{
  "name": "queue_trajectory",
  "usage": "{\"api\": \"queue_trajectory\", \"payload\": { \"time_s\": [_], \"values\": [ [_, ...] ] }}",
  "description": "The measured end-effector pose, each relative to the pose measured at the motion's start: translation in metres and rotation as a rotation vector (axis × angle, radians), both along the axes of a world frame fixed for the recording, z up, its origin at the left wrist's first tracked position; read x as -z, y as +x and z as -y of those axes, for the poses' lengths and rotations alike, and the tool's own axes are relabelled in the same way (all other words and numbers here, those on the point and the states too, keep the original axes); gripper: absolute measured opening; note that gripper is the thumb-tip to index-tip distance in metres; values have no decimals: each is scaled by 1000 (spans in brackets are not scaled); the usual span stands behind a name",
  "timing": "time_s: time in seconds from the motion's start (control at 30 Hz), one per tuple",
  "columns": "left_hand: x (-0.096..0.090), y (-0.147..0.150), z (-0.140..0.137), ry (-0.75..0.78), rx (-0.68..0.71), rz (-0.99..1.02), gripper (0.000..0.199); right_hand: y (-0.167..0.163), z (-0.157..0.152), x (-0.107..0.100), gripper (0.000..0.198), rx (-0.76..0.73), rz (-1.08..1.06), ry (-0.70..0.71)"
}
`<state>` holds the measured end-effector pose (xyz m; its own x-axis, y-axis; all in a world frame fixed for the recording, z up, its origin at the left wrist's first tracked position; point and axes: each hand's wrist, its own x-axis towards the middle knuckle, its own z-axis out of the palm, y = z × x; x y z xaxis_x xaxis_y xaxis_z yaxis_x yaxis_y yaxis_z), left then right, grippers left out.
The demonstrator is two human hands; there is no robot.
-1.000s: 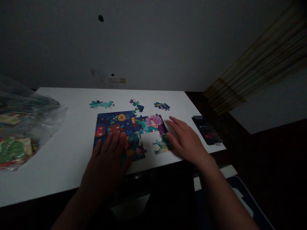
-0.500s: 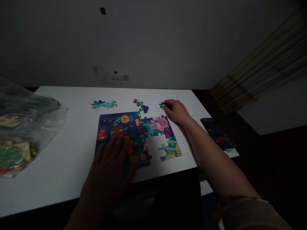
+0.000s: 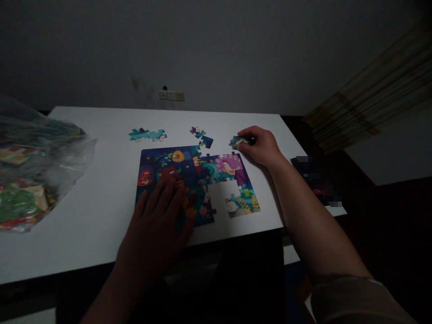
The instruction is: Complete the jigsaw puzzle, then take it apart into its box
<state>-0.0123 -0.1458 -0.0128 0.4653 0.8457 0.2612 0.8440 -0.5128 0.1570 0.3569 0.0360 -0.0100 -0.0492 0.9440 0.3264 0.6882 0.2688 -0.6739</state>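
Note:
A partly assembled jigsaw puzzle (image 3: 185, 157) with colourful animals lies on the white table, with gaps at its lower middle and top right. My left hand (image 3: 158, 211) rests flat on its lower left part, fingers stretched out. Beyond the puzzle's top right corner, my right hand (image 3: 261, 146) pinches a dark blue puzzle piece (image 3: 238, 142) with yellow marks between thumb and fingers. Loose nearby are a dark blue piece (image 3: 206, 142), a purple and teal piece (image 3: 198, 132) and a pair of teal pieces (image 3: 148, 135).
At the left of the white table (image 3: 101, 180) sits a clear plastic bag (image 3: 30, 180) with colourful contents. A dark flat object (image 3: 303, 173), partly blurred out, lies at the right edge. Behind the table rises a wall with sockets (image 3: 171, 95); a curtain (image 3: 364, 103) hangs at right.
The puzzle piece in my right hand shows more of its face and has shifted slightly right. My left hand stays on the puzzle. The whole view has tilted a little downward.

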Motion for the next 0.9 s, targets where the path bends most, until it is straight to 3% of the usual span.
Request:
{"api": "queue_trajectory", "payload": {
  "time_s": [0.1,0.17,0.3,0.37,0.43,0.53,0.63,0.73,0.9],
  "values": [
    [-11,-7,-3,-25,71,-18,58,3,-2,0,31,43,-114,-32],
    [-29,-8,-17,-48,117,-17,54,3,-4,-1,31,61,-190,-22],
    [-72,11,-78,-93,205,54,54,-5,-1,-11,36,65,-369,13],
    [-81,28,-111,-159,248,95,50,-14,7,-19,40,-14,-419,-16],
    [-78,45,-135,-230,282,174,47,-25,17,-27,40,-171,-421,-145],
    [-58,60,-146,-343,335,304,35,-41,33,-35,31,-441,-358,-412],
    [-36,63,-141,-275,341,221,25,-49,41,-36,20,-593,-295,-567],
    [-26,63,-136,-226,338,84,21,-49,43,-37,17,-635,-253,-609],
    [-26,66,-131,-251,350,122,30,-39,42,-43,12,-640,-155,-532]
  ]
}}
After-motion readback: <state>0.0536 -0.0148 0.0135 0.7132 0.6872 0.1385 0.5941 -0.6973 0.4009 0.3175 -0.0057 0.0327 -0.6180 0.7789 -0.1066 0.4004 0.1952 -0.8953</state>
